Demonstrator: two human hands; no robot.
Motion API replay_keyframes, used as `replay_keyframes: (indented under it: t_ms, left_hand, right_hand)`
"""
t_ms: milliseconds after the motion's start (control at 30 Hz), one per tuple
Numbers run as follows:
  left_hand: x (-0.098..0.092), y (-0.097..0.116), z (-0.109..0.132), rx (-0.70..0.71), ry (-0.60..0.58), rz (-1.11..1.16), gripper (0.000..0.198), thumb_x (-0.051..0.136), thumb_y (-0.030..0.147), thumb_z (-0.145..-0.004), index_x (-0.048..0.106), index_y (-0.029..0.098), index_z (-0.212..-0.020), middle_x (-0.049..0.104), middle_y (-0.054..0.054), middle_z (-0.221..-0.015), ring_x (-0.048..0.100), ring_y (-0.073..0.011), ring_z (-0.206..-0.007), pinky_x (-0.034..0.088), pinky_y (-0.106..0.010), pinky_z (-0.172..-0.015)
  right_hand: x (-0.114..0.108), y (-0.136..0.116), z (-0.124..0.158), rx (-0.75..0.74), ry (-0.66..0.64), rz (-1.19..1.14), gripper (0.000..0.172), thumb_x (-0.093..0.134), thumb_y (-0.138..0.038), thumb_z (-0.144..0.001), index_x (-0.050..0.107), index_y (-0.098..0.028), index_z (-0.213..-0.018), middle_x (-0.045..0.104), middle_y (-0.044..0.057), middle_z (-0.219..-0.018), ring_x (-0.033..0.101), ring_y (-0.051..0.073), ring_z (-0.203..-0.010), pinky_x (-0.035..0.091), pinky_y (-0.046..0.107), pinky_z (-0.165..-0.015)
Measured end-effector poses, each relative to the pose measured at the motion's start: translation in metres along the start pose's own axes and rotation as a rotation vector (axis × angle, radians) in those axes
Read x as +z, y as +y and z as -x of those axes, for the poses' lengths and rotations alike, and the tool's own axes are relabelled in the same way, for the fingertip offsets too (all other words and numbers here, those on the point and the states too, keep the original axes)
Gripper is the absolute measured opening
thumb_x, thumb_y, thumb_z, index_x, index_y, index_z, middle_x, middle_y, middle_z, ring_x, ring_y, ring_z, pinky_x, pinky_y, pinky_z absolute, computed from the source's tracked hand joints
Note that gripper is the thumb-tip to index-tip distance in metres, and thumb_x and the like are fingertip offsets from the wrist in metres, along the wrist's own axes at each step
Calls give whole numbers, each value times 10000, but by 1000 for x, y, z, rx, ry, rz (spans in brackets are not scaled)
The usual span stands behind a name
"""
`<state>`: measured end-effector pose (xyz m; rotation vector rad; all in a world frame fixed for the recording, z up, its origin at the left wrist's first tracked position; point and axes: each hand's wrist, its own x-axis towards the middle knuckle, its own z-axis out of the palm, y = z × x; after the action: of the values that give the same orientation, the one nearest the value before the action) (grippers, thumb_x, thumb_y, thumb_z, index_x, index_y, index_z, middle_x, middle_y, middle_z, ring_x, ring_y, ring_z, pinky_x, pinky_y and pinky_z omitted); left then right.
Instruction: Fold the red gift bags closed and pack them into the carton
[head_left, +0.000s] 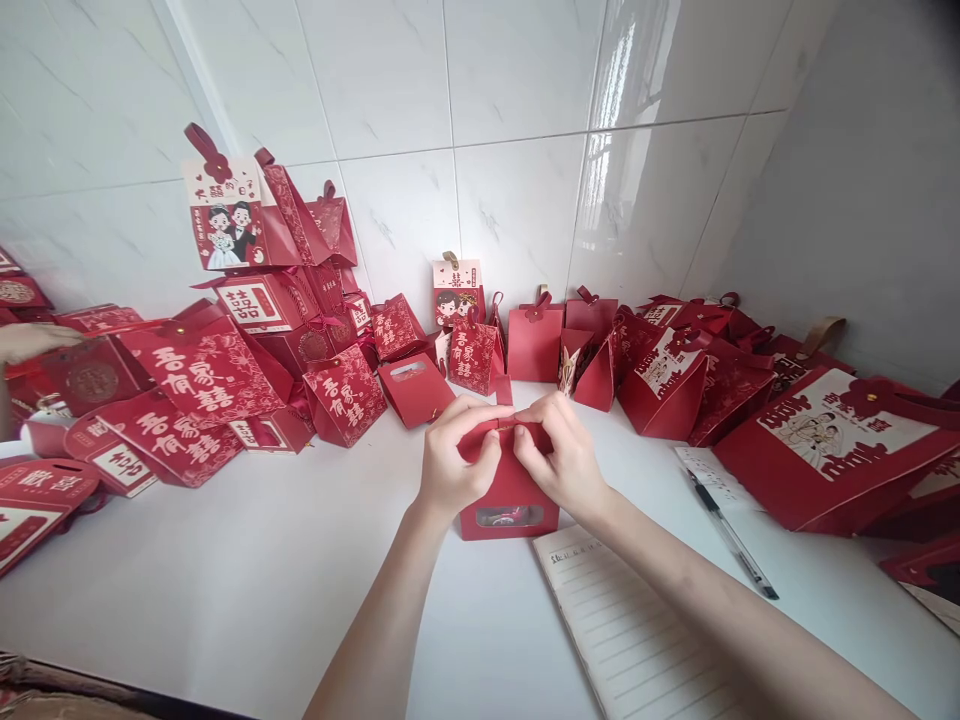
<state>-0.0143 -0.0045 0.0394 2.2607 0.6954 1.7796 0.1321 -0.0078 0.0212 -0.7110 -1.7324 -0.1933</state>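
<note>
A red gift box (510, 495) with a small clear window low on its near side stands upright on the white table in front of me. Something pinkish shows through that window. At the box's top edge, my left hand (463, 452) pinches from the left with thumb and fingers. From the right, my right hand (559, 450) pinches the same top edge, close to the left fingertips. A thin gold-coloured strip shows between the two hands, and a red strap rises just behind them. My fingers hide most of the top fold.
Several red gift boxes are stacked on the left (210, 370), and more line the tiled wall and right side (832, 450). A lined notebook (637, 620) lies under my right forearm, with a pen (731, 535) beyond it. Another person's hand (34, 342) is at the far left.
</note>
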Motion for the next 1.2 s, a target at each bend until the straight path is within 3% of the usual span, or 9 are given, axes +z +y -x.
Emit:
replay_keyframes:
  t_ms: [533, 900, 1200]
  left_hand:
    - [2, 0, 0, -15, 10, -10, 230, 518, 102, -788, 683, 183, -928, 635, -27, -830, 629, -139, -770, 541, -259, -701]
    - [2, 1, 0, -75, 19, -1, 223, 521, 95, -795, 690, 189, -906, 651, -22, -834, 634, -137, -767, 538, -264, -719]
    - [2, 1, 1, -76, 30, -11, 222, 527, 92, -801, 705, 185, -894, 659, -19, -818, 632, -133, -757, 535, -255, -712]
  right_hand:
    - [-1, 2, 1, -45, 2, 81, 87, 459, -147, -893, 516, -211, -901, 502, 20, -761, 523, 157, -654, 466, 285, -587]
    - [-10, 4, -1, -221, -28, 274, 66, 496, -132, -927, 535, -183, -943, 650, 31, -771, 614, 144, -664, 425, 238, -514]
    - [-5, 3, 0, -136, -60, 227, 88, 445, -123, -933, 506, -185, -919, 579, 32, -729, 558, 146, -628, 435, 242, -541]
